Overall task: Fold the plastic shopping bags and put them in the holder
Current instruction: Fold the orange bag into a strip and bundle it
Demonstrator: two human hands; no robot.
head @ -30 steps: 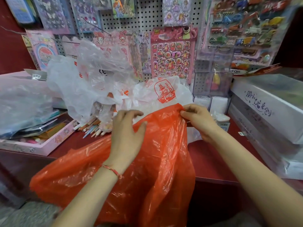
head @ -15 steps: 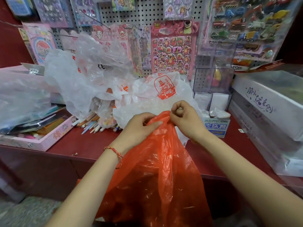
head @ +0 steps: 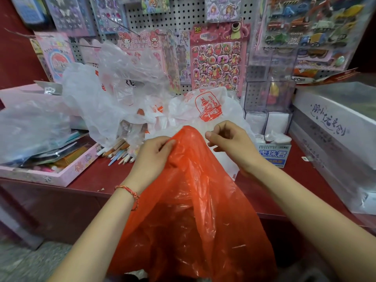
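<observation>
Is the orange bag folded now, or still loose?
Not folded: the orange bag hangs loose and crumpled, bunched at its top, where the left hand and the right hand pinch it.

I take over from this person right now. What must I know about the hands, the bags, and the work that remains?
Left hand: pinches the top edge of the orange bag.
Right hand: pinches the same edge, close beside the left.
Orange bag: hangs from both hands in front of the red counter, not yet folded.
Other bags: a crumpled pile of white and clear bags lies on the counter behind it.
Done: no folded bag is visible.
Left: fold the orange bag, then the pile, and store them all. No holder is in view.
</observation>
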